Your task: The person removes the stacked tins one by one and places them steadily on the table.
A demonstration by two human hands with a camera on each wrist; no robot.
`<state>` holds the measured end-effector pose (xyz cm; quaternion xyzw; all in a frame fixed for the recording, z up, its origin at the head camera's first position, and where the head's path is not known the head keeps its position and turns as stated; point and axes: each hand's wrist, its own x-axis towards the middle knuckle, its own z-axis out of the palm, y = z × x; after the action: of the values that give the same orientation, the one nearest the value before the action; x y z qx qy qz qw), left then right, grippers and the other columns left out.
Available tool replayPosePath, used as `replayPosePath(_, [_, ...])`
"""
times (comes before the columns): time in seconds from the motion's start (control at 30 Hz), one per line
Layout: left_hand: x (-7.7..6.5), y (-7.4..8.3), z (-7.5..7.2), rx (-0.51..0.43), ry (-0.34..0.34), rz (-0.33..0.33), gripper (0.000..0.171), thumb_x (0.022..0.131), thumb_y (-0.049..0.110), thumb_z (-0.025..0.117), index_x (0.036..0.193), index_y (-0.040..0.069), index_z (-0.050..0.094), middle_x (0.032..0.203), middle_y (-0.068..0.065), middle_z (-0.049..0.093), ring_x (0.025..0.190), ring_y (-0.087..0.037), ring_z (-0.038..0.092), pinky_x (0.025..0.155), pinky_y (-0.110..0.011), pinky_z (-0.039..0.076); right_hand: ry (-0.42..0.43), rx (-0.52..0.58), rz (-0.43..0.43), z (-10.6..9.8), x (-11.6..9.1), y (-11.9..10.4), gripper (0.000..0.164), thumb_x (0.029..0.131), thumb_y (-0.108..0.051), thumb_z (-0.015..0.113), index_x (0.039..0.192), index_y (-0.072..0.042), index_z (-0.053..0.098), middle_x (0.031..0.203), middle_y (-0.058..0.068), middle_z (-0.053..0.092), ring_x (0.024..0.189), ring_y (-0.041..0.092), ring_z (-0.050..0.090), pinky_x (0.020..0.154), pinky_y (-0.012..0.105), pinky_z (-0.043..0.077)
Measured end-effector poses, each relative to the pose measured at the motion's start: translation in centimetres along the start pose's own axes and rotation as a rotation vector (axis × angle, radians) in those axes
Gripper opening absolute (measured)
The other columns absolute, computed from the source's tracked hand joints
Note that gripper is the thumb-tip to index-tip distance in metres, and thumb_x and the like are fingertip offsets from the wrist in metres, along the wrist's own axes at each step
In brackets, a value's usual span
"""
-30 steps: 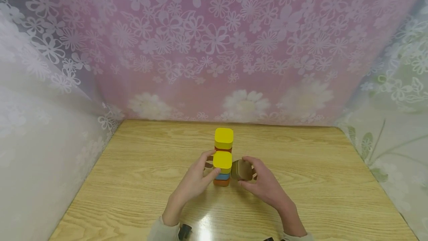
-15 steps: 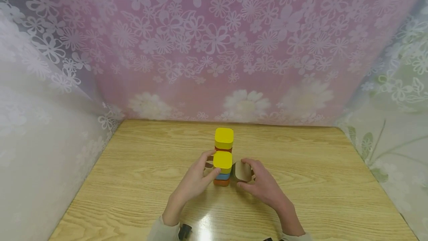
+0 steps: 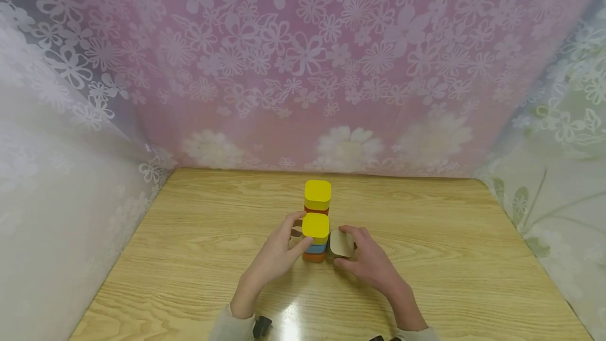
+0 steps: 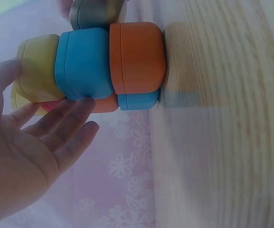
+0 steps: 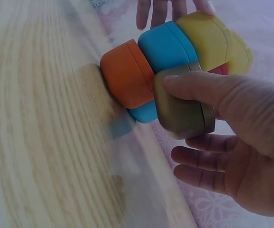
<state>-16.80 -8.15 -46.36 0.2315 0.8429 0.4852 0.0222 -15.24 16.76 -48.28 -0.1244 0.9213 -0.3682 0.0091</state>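
Two stacks of small rounded lidded boxes stand on the table, one behind the other. The front stack has an orange box (image 4: 139, 59) at the bottom, a blue box (image 4: 87, 64) above it and a yellow box (image 3: 315, 226) on top. My left hand (image 3: 274, 258) holds that yellow box between thumb and index finger from the left; its other fingers lie along the blue one. My right hand (image 3: 374, 260) grips an olive-gold box (image 5: 182, 107) by its sides, thumb on the near face. This box hangs above the table, close against the front stack's right side.
Behind stands the other stack, with a yellow box (image 3: 317, 193) on top, red and orange boxes below and a blue box (image 5: 144, 112) at its base. The wood-grain table (image 3: 199, 236) is bordered by flowered cloth (image 3: 284, 93) at the back and both sides.
My right hand has shifted slightly left with the olive-gold box and turned it, so that its flat top faces up more. The left hand and both stacks have stayed put.
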Motion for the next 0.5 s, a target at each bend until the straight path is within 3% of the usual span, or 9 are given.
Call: replayPosePath(0.5, [0.02,0.17,-0.07,0.004,-0.009,-0.016,0.064,0.101,0.045,0.055,0.153,0.016,0.031,0.135,-0.009,0.054,0.116,-0.024,0.057,0.096,-0.044,0.051,-0.021,-0.077,0.068,1.03,0.41,0.39,0.069,0.079,-0.024,0.086,0.139,-0.015,0.052,0.121,0.009,0.053,0.088,0.015,0.052,0.076,0.032,0.048])
